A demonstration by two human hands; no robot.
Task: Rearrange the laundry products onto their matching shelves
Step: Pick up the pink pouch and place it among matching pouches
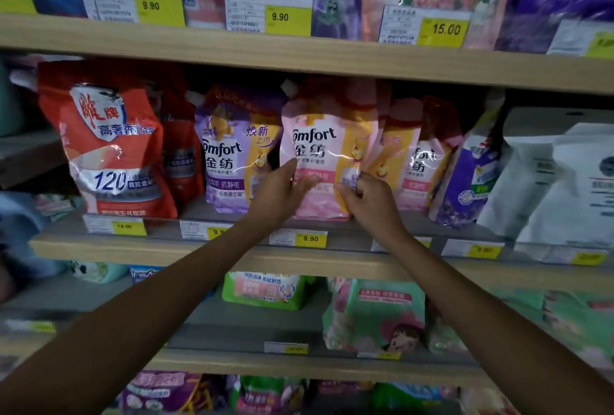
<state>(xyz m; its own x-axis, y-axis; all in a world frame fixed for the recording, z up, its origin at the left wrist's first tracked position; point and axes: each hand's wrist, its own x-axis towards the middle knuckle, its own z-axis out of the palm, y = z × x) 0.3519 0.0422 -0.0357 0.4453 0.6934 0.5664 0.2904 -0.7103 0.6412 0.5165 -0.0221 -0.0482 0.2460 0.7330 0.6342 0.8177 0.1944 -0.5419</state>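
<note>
A pink Comfort softener pouch stands upright on the middle shelf, above a 9.90 price tag. My left hand holds its lower left side, thumb across the front. My right hand grips its lower right corner with curled fingers. A purple Comfort pouch stands just to its left. To its right leans another pink Comfort pouch.
A red detergent pouch fills the shelf's left end; a purple-and-white bag and white bags stand at the right. The shelf above holds large pouches with 9.90 and 15.00 tags. Green and pink bags sit below.
</note>
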